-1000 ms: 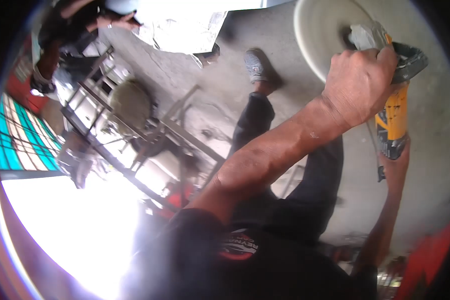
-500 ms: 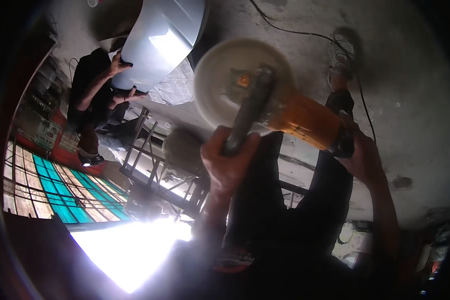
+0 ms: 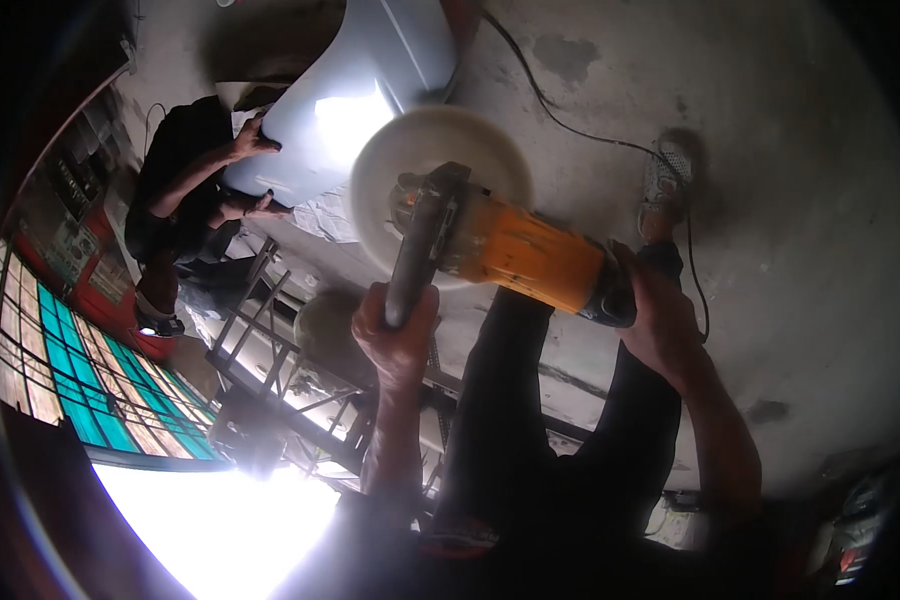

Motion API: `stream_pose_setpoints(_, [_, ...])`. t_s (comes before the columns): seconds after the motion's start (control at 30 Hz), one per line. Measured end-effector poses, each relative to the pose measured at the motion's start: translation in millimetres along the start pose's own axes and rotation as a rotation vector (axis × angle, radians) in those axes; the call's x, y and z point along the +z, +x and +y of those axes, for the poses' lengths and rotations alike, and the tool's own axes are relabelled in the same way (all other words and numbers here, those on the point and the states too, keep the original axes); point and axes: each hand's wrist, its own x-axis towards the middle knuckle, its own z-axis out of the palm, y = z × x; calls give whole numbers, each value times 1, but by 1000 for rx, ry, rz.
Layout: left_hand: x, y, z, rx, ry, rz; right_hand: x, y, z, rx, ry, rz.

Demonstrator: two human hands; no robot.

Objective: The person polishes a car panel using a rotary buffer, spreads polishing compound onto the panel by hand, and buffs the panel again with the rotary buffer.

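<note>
Both my hands are closed on an orange and black power polisher (image 3: 535, 255). My left hand (image 3: 398, 342) wraps round its black side handle, and my right hand (image 3: 662, 315) grips the dark rear end of the body. A round, pale buffing pad (image 3: 495, 150) sits at the head, its surface smeared as if spinning. Just beyond the pad is a glossy grey curved panel (image 3: 295, 145), overlapped by the pad's rim; whether they touch I cannot tell. A strong light reflection shows on the panel. Another person's hands (image 3: 253, 138) hold the panel's left edge.
A black power cord (image 3: 580, 132) runs over the concrete floor (image 3: 790, 230) past my shoe (image 3: 667, 175). The co-worker (image 3: 180, 160) in dark clothes is at the left. A metal frame (image 3: 260, 345) stands near my left arm, with a striped green shutter (image 3: 80, 370) beyond.
The polisher and both my hands have shifted left in view, with the pad now overlapping the panel's edge. The panel appears a little farther right. The co-worker still holds it.
</note>
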Motion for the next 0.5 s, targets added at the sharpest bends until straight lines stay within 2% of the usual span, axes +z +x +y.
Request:
stream_pose_setpoints(0.07, [4, 5, -2, -54, -134, 10, 0, 3, -5, 22, -20, -2])
stream_pose_setpoints(0.1, [6, 11, -7, 16, -63, 19, 0, 4, -7, 36, -27, -1])
stream_pose_setpoints(0.2, [12, 18, -5, 18, -76, 2, -1, 4, -9, 138, -12, -35])
stream_pose_setpoints(0.3, [17, 23, 2, -15, -115, -31, -4, 5, -7, 135, 18, 25])
stream_pose_setpoints(0.5, [40, 55, 41, 117, -49, -41, -17, 16, 8, 197, 72, 61])
